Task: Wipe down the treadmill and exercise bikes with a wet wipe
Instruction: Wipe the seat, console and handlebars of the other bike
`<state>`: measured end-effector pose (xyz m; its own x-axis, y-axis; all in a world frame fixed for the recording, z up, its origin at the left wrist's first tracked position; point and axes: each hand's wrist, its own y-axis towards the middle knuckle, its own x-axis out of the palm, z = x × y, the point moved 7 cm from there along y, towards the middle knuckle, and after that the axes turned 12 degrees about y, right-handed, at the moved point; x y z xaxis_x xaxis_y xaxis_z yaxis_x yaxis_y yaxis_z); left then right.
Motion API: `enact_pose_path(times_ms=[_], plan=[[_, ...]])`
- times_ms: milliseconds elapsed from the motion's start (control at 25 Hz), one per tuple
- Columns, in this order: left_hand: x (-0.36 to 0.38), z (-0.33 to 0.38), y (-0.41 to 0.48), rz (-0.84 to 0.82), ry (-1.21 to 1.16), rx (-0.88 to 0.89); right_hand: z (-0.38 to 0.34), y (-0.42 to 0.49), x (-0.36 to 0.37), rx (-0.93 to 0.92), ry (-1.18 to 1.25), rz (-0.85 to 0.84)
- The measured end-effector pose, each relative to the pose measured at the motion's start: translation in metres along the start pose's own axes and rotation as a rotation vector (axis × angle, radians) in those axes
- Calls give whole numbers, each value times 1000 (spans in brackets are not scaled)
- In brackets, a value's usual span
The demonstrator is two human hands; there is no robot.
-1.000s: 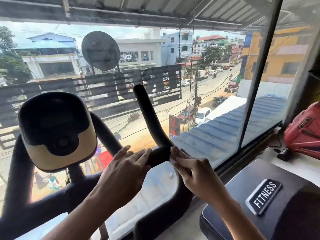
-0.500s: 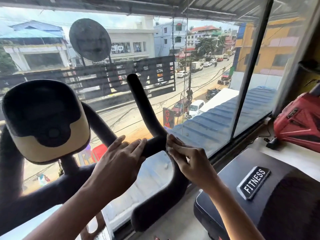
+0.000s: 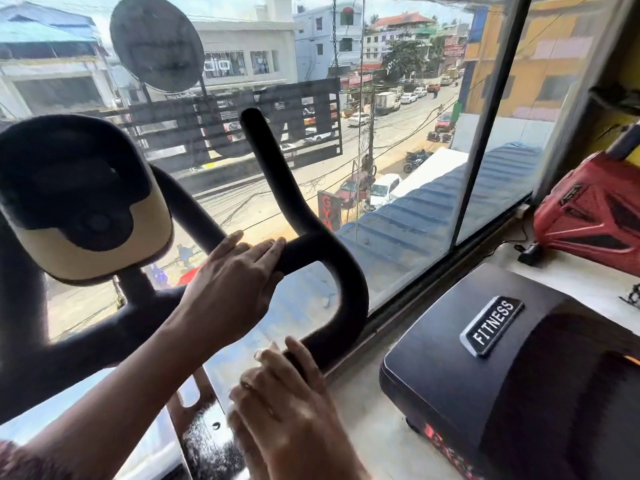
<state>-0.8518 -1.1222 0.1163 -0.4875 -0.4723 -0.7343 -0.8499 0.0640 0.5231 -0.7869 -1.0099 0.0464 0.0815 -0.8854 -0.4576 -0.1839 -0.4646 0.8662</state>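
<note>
Both of my hands are on the exercise bike (image 3: 83, 341), at its black handlebar (image 3: 277, 174). My left grip (image 3: 235, 285) rests on the cross part of the bar, the fingers (image 3: 266, 247) laid nearly straight over the top and clasping nothing. My right grip (image 3: 287, 407) is lower and nearer to me, at the bottom end of the bar's loop, its fingers curled round that end with the wet wipe (image 3: 265, 353) held against it; only a pale corner of the wipe shows above my knuckles. Left of my left grip sits the black and cream console (image 3: 86, 202). Behind the bar is the window (image 3: 398, 133), looking onto a street. To my right, below the glass, stands the treadmill (image 3: 519, 393) with its FITNESS badge (image 3: 491, 325), well apart from both grips, and beyond it a red machine (image 3: 588, 216)
</note>
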Motion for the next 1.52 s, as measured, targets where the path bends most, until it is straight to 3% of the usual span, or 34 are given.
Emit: enact_pose_path(times_ms=[120,200,280,440,520,680,760,920,1080,1160,1320,1440,1520], plan=[[0,0,0,-1,-11,2,5,-13,-1,-311,-212,-156],[1,-1,0,-2,-13,9,14,-12,-9,-356,-177,-146],[2,0,-1,7,-7,9,28,-7,-17,-240,-25,-52],[3,0,-3,25,3,6,102,-5,-48,279,282,202],[2,0,-3,41,15,8,107,-4,-46,353,380,216],[3,-1,-3,37,15,7,71,-3,-34,179,276,39],[4,-1,-2,26,9,7,88,0,-41,188,291,-25],[6,-2,-3,-5,5,10,112,5,-50,363,416,16],[6,-1,-2,-28,7,12,60,2,-37,200,281,-107],[6,-1,-2,-26,-2,16,71,4,-41,169,273,-140],[3,-2,-4,-21,-13,23,117,8,-57,323,382,-75],[-3,-5,-4,4,-42,49,93,7,-53,276,328,-58],[-8,-16,-10,14,-10,38,79,25,-47,300,445,-115]])
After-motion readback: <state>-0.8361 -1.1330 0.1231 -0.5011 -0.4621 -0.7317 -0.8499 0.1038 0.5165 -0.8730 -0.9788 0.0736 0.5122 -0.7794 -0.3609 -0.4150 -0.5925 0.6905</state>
